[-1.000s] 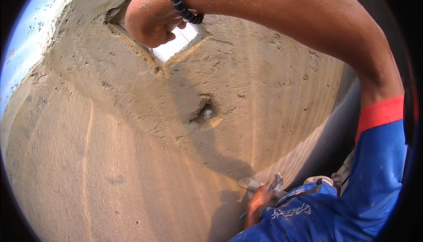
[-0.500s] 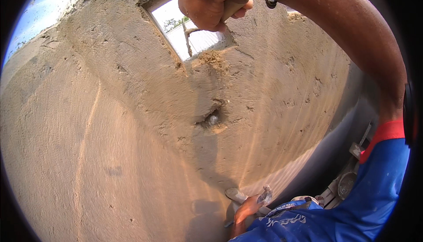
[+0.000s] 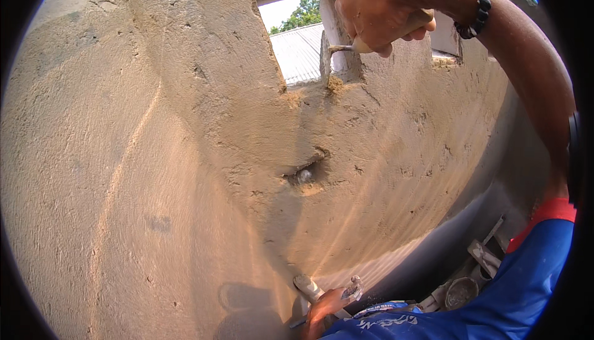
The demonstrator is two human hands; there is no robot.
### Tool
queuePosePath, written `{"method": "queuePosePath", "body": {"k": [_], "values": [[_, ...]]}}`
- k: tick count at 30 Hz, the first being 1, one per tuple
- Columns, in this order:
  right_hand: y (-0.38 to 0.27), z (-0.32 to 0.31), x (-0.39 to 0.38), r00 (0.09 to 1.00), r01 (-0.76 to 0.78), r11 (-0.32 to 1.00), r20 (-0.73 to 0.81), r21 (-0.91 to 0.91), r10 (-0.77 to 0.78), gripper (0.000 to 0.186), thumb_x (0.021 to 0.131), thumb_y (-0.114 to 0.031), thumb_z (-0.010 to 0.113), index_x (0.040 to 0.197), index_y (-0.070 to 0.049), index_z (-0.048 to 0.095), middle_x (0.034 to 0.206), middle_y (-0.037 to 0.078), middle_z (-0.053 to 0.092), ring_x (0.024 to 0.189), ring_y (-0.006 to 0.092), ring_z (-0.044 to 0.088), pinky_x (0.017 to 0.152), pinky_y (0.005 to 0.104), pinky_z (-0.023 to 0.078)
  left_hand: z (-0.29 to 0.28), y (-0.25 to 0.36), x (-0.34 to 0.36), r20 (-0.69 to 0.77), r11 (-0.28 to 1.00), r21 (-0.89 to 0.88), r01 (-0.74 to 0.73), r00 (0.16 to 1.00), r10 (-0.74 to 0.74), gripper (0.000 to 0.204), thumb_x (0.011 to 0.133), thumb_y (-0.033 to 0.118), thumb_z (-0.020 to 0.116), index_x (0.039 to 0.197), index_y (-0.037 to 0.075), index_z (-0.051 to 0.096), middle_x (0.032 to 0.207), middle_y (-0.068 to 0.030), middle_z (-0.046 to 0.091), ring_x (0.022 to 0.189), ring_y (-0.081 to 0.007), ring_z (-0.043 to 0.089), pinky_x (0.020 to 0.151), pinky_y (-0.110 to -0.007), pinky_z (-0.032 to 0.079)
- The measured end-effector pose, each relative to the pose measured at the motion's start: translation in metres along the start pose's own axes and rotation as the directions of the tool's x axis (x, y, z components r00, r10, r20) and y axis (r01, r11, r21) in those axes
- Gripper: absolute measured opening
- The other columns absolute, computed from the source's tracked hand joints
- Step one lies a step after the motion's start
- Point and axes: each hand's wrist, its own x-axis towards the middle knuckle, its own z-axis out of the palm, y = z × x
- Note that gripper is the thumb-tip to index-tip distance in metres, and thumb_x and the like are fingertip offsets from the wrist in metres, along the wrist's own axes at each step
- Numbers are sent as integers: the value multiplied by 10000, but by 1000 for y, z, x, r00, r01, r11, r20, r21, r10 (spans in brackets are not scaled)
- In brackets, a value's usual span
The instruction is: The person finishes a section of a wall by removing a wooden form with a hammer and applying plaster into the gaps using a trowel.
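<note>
Now, in the head view, our right hand (image 3: 387,9) has shifted right since a second ago; its fingers grip a trowel (image 3: 337,49) handle, blade at the window opening (image 3: 297,43) edge. Lower down, our left hand (image 3: 325,309) closes around a mortar-caked tool (image 3: 307,287) against the plastered wall (image 3: 154,154).

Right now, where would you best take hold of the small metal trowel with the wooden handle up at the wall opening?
Grip the small metal trowel by its wooden handle, coming from the right. The blade end points left into the opening's plastered edge, leaving only the handle free. The right hand already wraps it there.
</note>
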Motion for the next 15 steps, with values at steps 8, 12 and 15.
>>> {"method": "queuePosePath", "body": {"k": [8, 12, 15], "values": [[-37, 24, 80, 938, -88, 996, -335, 31, 93, 272, 766, -91, 619, 1003, -6, 723, 871, 174, 723, 753, 268, 720, 675, 403, 559, -14, 17, -7, 30, 995, 70, 74, 997, -76, 412, 851, 345, 601, 1142, 56, 646, 1038, -238, 676, 1010, -389, 645, 857, -467, 482], [-34, 23, 94, 951, -64, 998, -303, -7, 59, 241, 742, -110, 627, 929, -13, 744, 855, 164, 729, 765, 250, 711, 709, 404, 548, -14, 18, -7, 48, 997, 62, 36, 998, -39, 414, 839, 354, 605, 1107, 42, 646, 1023, -236, 680, 1000, -384, 649, 839, -460, 487], [-32, 22, 81, 953, -229, 972, -214, -55, 213, 243, 728, -73, 601, 909, 13, 737, 828, 159, 725, 715, 242, 703, 689, 404, 548, -9, 12, -4, 76, 999, 19, 31, 997, -33, 416, 838, 363, 608, 1100, 42, 646, 1022, -228, 682, 992, -382, 650, 831, -455, 488]]}}
